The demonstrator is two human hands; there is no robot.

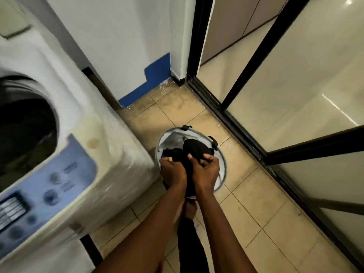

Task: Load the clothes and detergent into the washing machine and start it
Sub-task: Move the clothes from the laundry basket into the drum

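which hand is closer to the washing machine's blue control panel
Left. The left hand grips the black garment on the side towards the blue control panel; the right hand grips it farther away.

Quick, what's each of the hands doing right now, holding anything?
Left hand: closed, gripping the black clothes above the laundry basket.
Right hand: closed, gripping the same black clothes.

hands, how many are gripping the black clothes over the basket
2: the left hand grips the black clothes on the washing machine side, the right hand beside it, both above the basket.
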